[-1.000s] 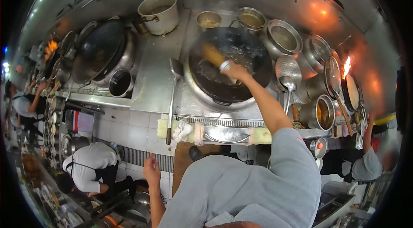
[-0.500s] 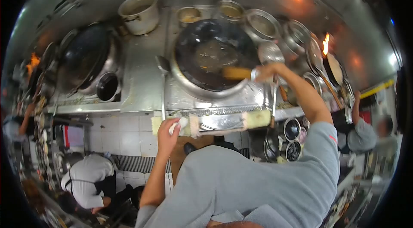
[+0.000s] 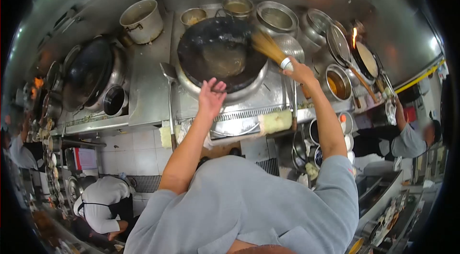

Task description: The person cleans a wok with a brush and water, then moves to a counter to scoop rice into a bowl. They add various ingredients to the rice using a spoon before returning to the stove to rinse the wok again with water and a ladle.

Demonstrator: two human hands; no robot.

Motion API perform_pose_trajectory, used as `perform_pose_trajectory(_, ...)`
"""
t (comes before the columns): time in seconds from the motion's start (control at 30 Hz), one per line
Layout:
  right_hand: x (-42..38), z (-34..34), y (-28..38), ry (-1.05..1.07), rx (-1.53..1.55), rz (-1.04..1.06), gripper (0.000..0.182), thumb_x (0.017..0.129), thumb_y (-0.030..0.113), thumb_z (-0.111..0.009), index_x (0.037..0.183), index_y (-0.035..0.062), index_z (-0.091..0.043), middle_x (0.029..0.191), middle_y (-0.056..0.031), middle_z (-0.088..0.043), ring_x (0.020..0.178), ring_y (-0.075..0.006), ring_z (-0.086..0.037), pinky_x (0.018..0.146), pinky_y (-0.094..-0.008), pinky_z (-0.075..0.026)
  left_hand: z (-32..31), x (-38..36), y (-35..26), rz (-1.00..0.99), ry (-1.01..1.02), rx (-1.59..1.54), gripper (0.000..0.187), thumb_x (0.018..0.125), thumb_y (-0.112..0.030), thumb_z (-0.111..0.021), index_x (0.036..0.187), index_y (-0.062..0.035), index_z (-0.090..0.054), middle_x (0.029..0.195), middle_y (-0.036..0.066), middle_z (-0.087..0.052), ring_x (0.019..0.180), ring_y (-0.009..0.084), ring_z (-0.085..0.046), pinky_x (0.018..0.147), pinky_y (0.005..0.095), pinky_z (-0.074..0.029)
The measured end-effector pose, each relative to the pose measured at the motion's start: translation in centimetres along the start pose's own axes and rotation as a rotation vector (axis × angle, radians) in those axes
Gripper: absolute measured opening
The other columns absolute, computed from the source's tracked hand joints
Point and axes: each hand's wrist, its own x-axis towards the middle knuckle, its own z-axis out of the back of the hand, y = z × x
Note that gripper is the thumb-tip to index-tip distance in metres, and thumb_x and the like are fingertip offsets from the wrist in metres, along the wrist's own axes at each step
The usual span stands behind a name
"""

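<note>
A black wok (image 3: 196, 45) sits on the burner in front of me, with cloudy brownish liquid in its bottom. My right hand (image 3: 298, 72) grips a bamboo wok brush (image 3: 269, 48) by its white-banded end, the bristles over the wok's right rim. At the near rim is my left hand (image 3: 212, 96), its fingers apart and nothing in them. Left of that hand a long-handled wok spatula (image 3: 169, 73) lies on the steel counter. A perforated skimmer (image 3: 290, 49) rests beside the brush.
Behind the wok stand a small pot (image 3: 193, 16) and metal bowls (image 3: 277, 17). A large pot (image 3: 142, 21) is at the back left, a second wok (image 3: 86, 74) further left. Flame (image 3: 354, 38) rises at the right. A person (image 3: 103, 203) bends low at the left; another (image 3: 409, 141) works at the right.
My left hand has left the white cloth at the counter edge and moved up and right to the wok's near rim. The brush has come up from inside the wok to its right rim.
</note>
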Motion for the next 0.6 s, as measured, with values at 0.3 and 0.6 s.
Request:
perform_pose_trajectory(0.3,-13.4,-7.9,-4.5,-0.288,0.700,-0.110,0.064,0.090,0.037,-0.066,0.144,0.0113,-0.043,0.104,-0.0139,-0.065,0.087,-0.0254,-0.065,0.071,-0.0358,-0.052,1.7,0.3,-10.6,-0.205,0.111,-0.073,0.034,0.100,-0.043,-0.053,0.099,-0.0098,-0.063,0.061,0.000,-0.043,0.058,0.0152,-0.044,0.069,0.0358,-0.044)
perform_pose_trajectory(0.6,-26.6,-15.0,-3.0,-0.234,0.975,-0.541,0.053,0.091,0.028,-0.067,0.137,0.0088,-0.048,0.099,-0.0089,-0.062,0.069,-0.0173,-0.062,0.047,-0.0306,-0.054,3.9,-4.4,-18.6,-0.131,0.210,0.052,0.034,0.103,-0.037,-0.052,0.085,-0.0091,-0.057,0.053,-0.006,-0.026,0.044,0.0063,-0.023,0.043,0.0242,-0.026)
